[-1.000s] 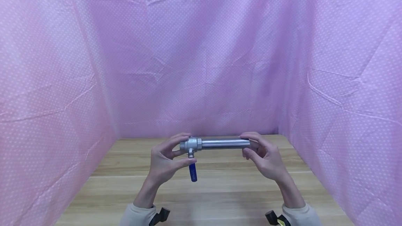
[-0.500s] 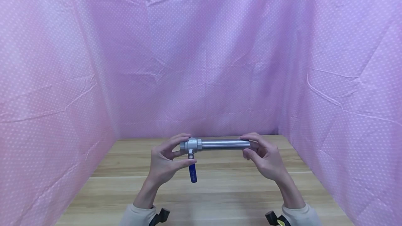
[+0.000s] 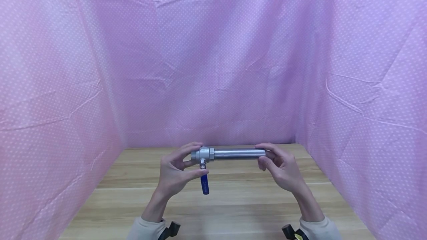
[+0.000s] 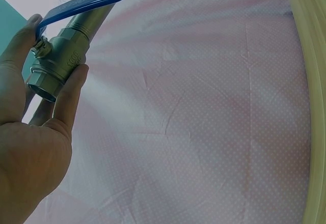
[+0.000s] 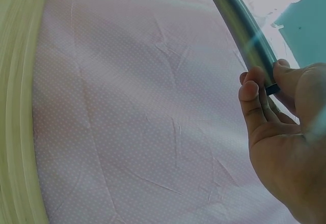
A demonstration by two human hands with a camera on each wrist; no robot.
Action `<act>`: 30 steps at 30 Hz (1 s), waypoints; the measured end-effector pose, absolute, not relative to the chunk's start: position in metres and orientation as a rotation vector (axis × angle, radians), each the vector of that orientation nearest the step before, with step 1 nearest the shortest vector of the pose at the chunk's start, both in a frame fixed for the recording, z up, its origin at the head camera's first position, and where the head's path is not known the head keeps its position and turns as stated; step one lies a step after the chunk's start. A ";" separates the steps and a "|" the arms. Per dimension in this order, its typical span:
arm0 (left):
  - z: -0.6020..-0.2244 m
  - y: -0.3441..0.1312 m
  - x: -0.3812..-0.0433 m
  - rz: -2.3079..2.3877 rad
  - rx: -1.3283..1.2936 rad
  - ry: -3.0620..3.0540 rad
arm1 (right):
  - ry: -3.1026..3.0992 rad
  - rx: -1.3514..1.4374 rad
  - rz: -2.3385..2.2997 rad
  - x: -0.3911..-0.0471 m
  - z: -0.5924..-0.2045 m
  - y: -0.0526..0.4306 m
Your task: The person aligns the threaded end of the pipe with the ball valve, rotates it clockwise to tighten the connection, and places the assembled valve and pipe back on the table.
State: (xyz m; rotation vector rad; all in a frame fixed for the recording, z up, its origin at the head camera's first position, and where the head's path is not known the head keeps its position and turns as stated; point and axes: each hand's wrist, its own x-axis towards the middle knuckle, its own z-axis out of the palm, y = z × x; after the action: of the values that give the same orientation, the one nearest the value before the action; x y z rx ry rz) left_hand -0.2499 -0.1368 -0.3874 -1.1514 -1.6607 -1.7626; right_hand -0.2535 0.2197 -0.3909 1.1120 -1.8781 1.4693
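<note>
A silver ball valve [image 3: 202,154] is joined to a straight metal pipe [image 3: 239,153], held level above the table in the head view. My left hand [image 3: 175,169] grips the valve body, fingers over its far side and thumb against the blue lever handle [image 3: 205,184]. The lever points toward me, across the pipe's line. At the pipe's free end, my right hand [image 3: 283,167] pinches it between thumb and fingers. The valve's open end [image 4: 43,89] faces the palm in the left wrist view. In the right wrist view the pipe's tip [image 5: 272,88] sits between the fingers.
A light wood table [image 3: 227,210] lies below the hands. Pink dotted cloth [image 3: 213,66] hangs at the back and on both sides. Black camera mounts [image 3: 171,229] sit at both wrists.
</note>
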 end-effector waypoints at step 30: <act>-0.387 -0.137 -0.249 -1.758 -1.147 -1.670 | -1.850 1.154 1.435 -0.258 -0.393 0.219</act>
State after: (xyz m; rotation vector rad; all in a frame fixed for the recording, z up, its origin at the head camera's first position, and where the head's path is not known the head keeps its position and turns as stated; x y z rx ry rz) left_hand -0.2494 -0.1369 -0.3870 -1.1466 -1.6695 -1.7584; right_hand -0.2577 0.2191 -0.3929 1.1540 -1.8498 1.4349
